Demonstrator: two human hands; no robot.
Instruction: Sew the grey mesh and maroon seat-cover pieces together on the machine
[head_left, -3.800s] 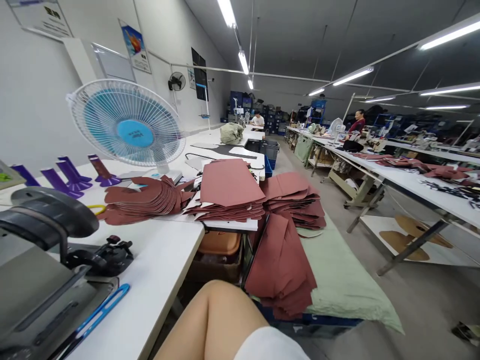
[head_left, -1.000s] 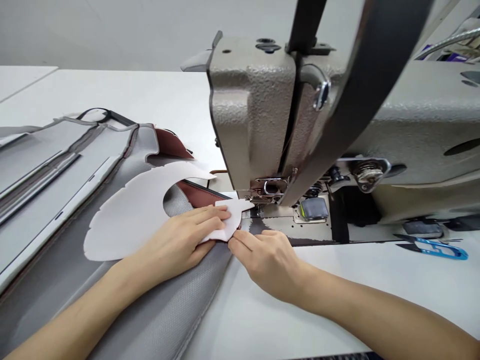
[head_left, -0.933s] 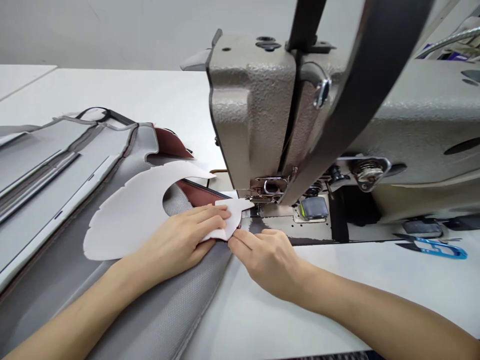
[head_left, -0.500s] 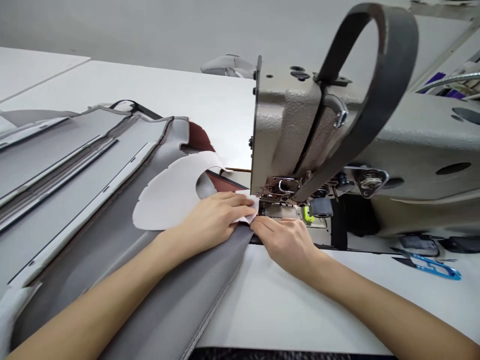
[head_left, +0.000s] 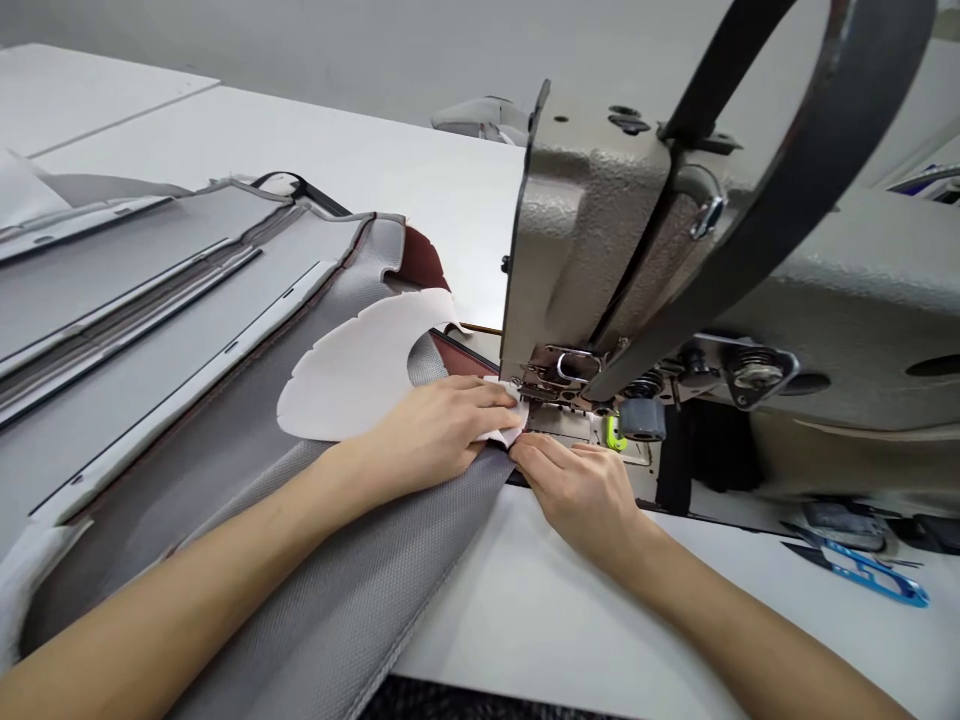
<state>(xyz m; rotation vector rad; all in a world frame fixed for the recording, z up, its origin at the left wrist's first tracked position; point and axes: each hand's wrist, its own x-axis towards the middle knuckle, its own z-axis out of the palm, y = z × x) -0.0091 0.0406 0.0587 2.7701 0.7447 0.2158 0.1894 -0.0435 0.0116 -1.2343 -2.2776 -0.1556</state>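
Observation:
My left hand [head_left: 442, 425] lies over the front end of a white fabric piece [head_left: 341, 370], its fingers bent close together on the material, just left of the sewing machine's needle area. The white piece has a notched curved edge and lies on a large grey textured cover [head_left: 435, 540]. With closed fingertips, my right hand [head_left: 581, 480] pinches the cover's edge where the layers meet, below the sewing machine head [head_left: 577, 230]. The fingertips of both hands nearly touch. Parts of the presser foot and the needle are hidden from view.
Blue thread snips [head_left: 870, 575] lie at the right on the white table [head_left: 600, 640]. A yellow-green part [head_left: 615, 433] sits on the machine bed. Dark red fabric [head_left: 421, 262] shows behind the white piece. A grey bundle [head_left: 480, 118] lies at the back.
The view has shifted slightly, so the machine head looks larger and nearer. Both hands keep the same grip at the same place on the fabric.

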